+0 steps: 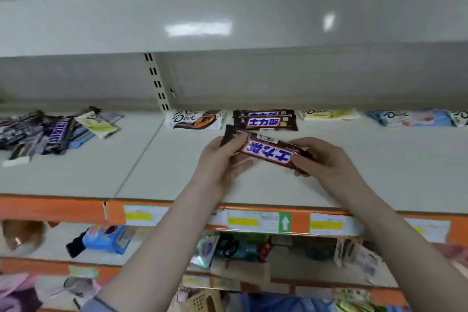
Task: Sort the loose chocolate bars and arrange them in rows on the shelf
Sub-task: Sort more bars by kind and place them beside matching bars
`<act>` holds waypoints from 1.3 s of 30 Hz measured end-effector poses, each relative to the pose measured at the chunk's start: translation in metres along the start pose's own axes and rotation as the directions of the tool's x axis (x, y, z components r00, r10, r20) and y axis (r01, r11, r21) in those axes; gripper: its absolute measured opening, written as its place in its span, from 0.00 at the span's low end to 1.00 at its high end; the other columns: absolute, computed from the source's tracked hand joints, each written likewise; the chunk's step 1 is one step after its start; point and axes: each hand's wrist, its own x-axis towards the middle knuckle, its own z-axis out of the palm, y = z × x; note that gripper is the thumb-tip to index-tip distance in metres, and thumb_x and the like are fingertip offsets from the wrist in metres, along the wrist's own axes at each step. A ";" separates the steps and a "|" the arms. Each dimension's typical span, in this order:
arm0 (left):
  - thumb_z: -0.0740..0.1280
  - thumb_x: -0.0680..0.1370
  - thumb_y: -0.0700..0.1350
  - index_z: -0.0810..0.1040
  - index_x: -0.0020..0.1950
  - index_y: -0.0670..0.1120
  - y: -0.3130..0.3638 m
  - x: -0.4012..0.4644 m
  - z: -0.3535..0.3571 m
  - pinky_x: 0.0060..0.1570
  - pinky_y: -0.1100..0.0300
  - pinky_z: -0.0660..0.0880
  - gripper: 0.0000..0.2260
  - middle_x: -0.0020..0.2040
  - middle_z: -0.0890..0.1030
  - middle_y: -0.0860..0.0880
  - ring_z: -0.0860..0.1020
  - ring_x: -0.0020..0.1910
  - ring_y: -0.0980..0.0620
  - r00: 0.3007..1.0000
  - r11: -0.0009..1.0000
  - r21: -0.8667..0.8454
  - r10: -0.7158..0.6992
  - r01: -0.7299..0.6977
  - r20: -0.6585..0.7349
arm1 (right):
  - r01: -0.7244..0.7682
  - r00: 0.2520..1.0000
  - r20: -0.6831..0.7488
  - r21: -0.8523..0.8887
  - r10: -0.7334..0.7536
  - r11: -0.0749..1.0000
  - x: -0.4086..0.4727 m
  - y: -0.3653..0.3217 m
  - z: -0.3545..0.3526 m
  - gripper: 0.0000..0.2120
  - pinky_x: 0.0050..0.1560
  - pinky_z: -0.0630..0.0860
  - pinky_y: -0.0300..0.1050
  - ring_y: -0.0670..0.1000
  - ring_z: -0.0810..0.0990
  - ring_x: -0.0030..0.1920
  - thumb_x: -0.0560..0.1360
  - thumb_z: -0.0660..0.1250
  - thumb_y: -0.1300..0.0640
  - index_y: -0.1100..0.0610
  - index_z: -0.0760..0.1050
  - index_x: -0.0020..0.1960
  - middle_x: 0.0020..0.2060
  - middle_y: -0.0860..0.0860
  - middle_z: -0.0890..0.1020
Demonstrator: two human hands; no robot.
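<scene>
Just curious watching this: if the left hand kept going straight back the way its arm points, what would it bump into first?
Probably the two brown Snickers bars already lying at the back of the shelf, just beyond the bar that the left hand holds with the right hand. Depth is hard to judge here.

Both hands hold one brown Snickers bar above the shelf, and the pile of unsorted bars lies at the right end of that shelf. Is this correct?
Not quite. The head view shows the pile of unsorted bars at the left end of the shelf, not the right. The rest holds: left hand and right hand hold one brown Snickers bar.
</scene>
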 end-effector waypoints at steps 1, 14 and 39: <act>0.70 0.73 0.41 0.78 0.45 0.44 0.005 -0.001 -0.012 0.36 0.60 0.81 0.03 0.38 0.85 0.47 0.82 0.35 0.53 1.000 0.998 0.065 0.022 -0.022 0.000 | 0.001 1.000 -0.014 -0.009 -0.001 1.000 0.001 -0.003 0.007 0.11 0.34 0.76 0.34 0.45 0.79 0.32 0.74 0.65 0.64 0.50 0.77 0.50 0.39 0.48 0.83; 0.71 0.69 0.32 0.78 0.47 0.41 0.010 0.001 -0.049 0.39 0.59 0.80 0.09 0.43 0.85 0.42 0.84 0.42 0.48 0.997 0.998 -0.053 -0.035 0.038 0.062 | -0.122 0.992 -0.038 -0.037 0.121 0.992 0.021 -0.016 0.055 0.03 0.32 0.74 0.31 0.43 0.79 0.31 0.68 0.72 0.62 0.55 0.80 0.39 0.34 0.54 0.84; 0.73 0.69 0.39 0.78 0.45 0.51 0.013 0.015 -0.022 0.33 0.65 0.75 0.10 0.41 0.85 0.52 0.82 0.39 0.56 0.961 0.818 0.552 0.007 -0.165 0.277 | -0.118 0.991 -0.056 0.016 0.119 0.993 0.035 -0.015 -0.010 0.09 0.30 0.75 0.35 0.46 0.78 0.27 0.68 0.72 0.66 0.56 0.75 0.44 0.27 0.53 0.81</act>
